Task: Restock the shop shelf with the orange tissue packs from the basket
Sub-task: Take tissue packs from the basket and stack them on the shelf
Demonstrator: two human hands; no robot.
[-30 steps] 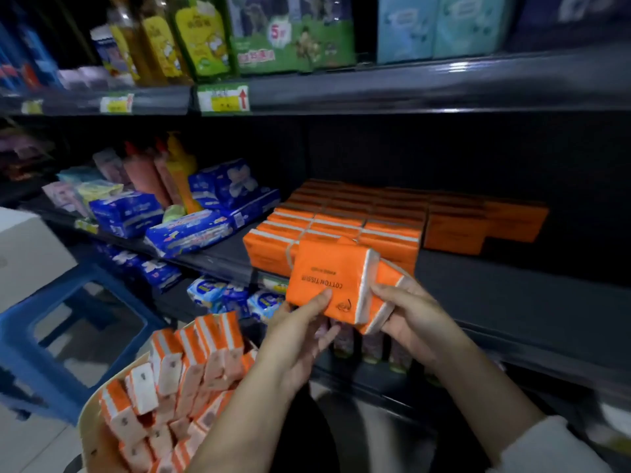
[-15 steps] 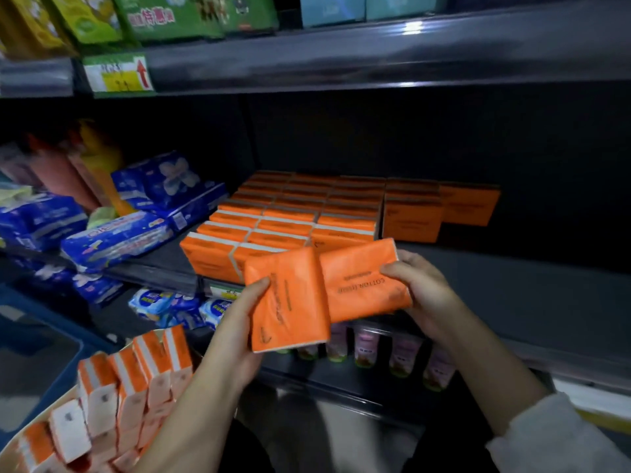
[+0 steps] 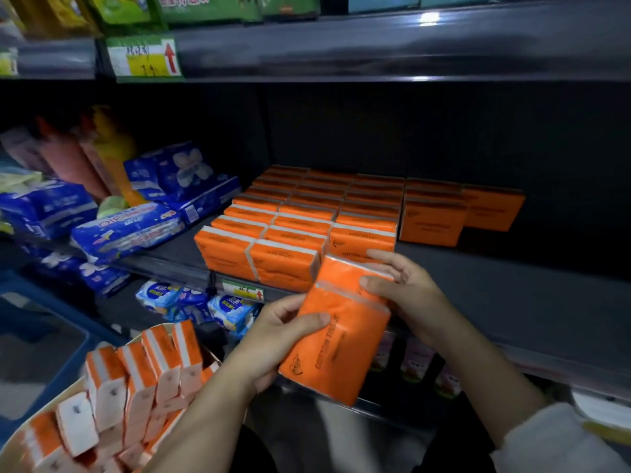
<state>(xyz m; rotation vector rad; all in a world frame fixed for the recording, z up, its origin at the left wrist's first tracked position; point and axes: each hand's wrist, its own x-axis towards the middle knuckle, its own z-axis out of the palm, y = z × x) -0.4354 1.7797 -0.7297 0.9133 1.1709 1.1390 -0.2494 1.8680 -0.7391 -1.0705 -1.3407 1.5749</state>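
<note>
Two orange tissue packs are held together in front of the shelf's front edge. My left hand (image 3: 276, 339) grips the nearer pack (image 3: 338, 349) by its left side, thumb on its face. My right hand (image 3: 406, 295) grips the farther pack (image 3: 341, 271), fingers curled over its right end. Rows of orange tissue packs (image 3: 307, 213) stand on the dark shelf (image 3: 495, 278) just behind them. At the lower left the basket (image 3: 20, 435) holds several more orange and white packs (image 3: 143, 380).
Blue wrapped packs (image 3: 129, 230) and bottles (image 3: 112, 158) fill the shelf's left part. Bare shelf lies to the right of the orange rows. An upper shelf (image 3: 375, 46) with a price tag (image 3: 145, 59) overhangs. A lower shelf holds small blue packets (image 3: 201, 302). A blue stool (image 3: 41, 322) stands left.
The two packs, held side by side half a second ago, now overlap in a stack, and both hands have drawn them together just below the front row.
</note>
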